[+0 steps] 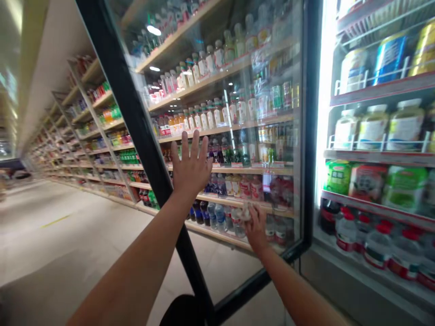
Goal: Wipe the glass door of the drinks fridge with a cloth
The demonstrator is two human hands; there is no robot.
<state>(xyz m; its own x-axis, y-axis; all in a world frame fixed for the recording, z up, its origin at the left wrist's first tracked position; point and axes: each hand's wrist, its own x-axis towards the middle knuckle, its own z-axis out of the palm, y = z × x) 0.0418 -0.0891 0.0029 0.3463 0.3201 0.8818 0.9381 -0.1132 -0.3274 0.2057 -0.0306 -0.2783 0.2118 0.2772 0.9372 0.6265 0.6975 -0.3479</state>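
A glass door (238, 267) with a black frame stands swung out from a lit drinks cooler. My left hand (190, 165) is raised with its fingers spread, palm toward the door near its frame; whether it touches the glass I cannot tell. Lower and to the right, my right hand (257, 228) is closed around a crumpled pale cloth (245, 212), held against or close to the glass. Bottles on wooden shelves show in and through the pane behind both hands.
Cooler shelves (380, 156) at the right hold cans, bottles and green and red packs; red-capped bottles (377, 246) fill the bottom. Long store shelves (98, 131) run back along the left beside a pale floor (84, 235). A black rounded shape (181, 310) is at the bottom.
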